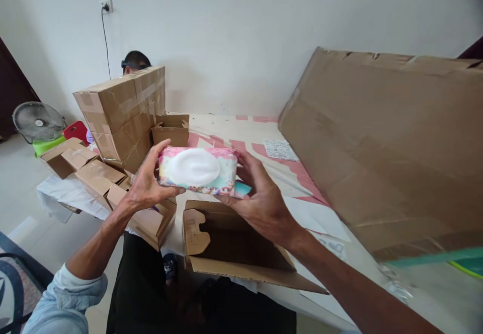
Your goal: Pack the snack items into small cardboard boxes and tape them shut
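Observation:
Between my two hands I hold a pack of wet wipes (198, 170), pink and pale blue with a white oval lid facing me. My left hand (151, 178) grips its left end, thumb along the lower edge. At the other end my right hand (260, 193) is closed on the pack, beside a small teal flap. Below the pack stands an open cardboard box (234, 233) with its flaps folded out; my right hand and forearm cover part of it. Its inside is dark.
Stacked taped cartons (116, 117) stand at the left, with a person's head (136, 62) behind. Smaller boxes (100, 175) line the table's left edge. A small open box (170, 130) sits further back. A large cardboard sheet or box (385, 148) leans at the right. A fan (38, 122) stands far left.

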Motion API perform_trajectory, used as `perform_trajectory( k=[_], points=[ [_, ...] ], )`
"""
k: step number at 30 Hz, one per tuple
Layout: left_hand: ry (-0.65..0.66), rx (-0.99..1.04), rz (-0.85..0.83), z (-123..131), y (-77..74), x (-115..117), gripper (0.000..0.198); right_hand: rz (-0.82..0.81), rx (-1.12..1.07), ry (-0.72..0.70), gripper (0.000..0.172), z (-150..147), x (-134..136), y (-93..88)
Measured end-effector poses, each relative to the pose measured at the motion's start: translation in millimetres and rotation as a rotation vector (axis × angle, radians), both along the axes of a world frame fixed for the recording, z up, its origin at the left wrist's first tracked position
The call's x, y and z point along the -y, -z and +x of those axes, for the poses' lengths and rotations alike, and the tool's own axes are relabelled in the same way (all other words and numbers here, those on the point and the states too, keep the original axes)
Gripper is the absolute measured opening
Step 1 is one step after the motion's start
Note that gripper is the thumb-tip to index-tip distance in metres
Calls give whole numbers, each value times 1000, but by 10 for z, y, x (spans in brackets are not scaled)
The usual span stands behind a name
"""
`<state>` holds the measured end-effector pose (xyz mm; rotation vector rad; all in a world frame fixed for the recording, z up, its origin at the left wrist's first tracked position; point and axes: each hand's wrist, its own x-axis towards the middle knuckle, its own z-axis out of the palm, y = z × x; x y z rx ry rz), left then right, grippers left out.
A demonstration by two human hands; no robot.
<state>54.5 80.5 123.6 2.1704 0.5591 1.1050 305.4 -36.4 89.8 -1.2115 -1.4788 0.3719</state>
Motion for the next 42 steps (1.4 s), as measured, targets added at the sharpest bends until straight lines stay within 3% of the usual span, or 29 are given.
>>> perform_trajectory(
  k=[4,7,10,15,18,21,24,26,31,35,37,39,42],
  points=[
    [-16,56,282,-16,-161,19,104,143,104,57,96,5,47,-179],
    [-27,55,313,27,-172,-144,104,155,124,47,98,52,-142,-215],
    [-3,-22,115,119,13,-418,106,21,43,-24,101,142,-461,-65],
    [-78,-196,-338,242,474,-779,101,-342,-84,-222,99,273,-938,442],
    [-109,-335,-498,243,537,-973,99,-421,-93,-206,86,281,-1204,608],
    [-154,-327,-460,212,365,-1122,104,-349,-48,-187,89,237,-1387,467],
    [-98,-136,-199,165,76,-1185,103,-101,17,-116,96,168,-1469,124],
    [-69,-47,2,126,-106,-1183,98,51,61,-57,92,123,-1484,-108],
    [-150,16,284,35,-430,-981,94,205,174,29,84,29,-1272,-516],
    [-148,24,429,68,-562,-829,97,299,298,158,92,-19,-1133,-600],
    [-153,-31,411,111,-485,-853,98,274,308,195,92,-21,-1195,-483],
    [-167,-156,305,133,-289,-956,87,171,273,154,89,28,-1285,-289],
    [-184,-403,123,107,89,-1247,77,-97,233,-122,78,280,-1244,2]
  ],
)
